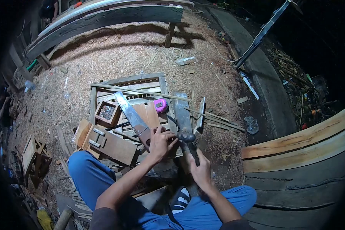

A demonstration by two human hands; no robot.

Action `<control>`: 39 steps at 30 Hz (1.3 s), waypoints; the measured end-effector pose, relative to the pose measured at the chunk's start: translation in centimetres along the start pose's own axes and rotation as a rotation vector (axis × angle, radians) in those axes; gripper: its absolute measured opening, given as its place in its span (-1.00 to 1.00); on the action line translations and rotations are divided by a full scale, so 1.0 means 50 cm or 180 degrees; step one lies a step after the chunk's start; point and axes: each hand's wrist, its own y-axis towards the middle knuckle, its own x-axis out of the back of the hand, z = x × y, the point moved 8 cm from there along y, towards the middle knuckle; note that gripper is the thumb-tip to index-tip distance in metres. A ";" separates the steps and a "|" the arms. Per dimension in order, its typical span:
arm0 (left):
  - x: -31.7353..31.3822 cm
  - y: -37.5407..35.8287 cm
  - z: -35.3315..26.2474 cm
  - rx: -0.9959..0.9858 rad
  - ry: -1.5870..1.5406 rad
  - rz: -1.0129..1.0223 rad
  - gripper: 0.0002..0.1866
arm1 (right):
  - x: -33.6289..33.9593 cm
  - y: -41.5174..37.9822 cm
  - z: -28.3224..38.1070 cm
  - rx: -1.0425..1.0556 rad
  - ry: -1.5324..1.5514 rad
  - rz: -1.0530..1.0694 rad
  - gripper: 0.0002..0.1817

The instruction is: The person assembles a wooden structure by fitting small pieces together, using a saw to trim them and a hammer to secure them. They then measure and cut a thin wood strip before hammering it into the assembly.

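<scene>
My right hand (200,168) is wrapped round the dark handle of a hammer (186,137). The hammer's head is just right of my left fingertips. My left hand (159,145) has its fingers pinched together over the narrow grey plank (181,109); whatever they hold is too small to make out. Beside that hand lies a handsaw (130,113), its handle close to my wrist. A pink tape measure (161,105) rests beyond it. Farther left are a small wooden box (106,112) with small metal bits inside and a brown board (117,147) with two short pale pieces on top.
A slatted wooden frame (126,80) lies under the tools. Thin sticks (222,122) are scattered at its right. Wide planks (299,143) lie at the right, and a long bench (111,23) stands at the back. A person (50,9) is partly visible behind it. Shavings cover the ground.
</scene>
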 end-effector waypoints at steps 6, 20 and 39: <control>0.000 0.000 0.001 0.0082 -0.0048 0.0049 -0.79 | 0.013 0.006 0.020 0.0080 0.0029 -0.0150 -0.61; -0.008 -0.005 0.014 0.0114 -0.0052 0.0218 -0.70 | -0.009 0.007 0.006 -0.0153 0.0059 0.0058 -0.48; 0.193 -0.040 0.013 0.0580 -0.0898 -0.0282 -0.73 | -0.043 0.061 0.059 0.0347 0.0303 -0.0074 -0.51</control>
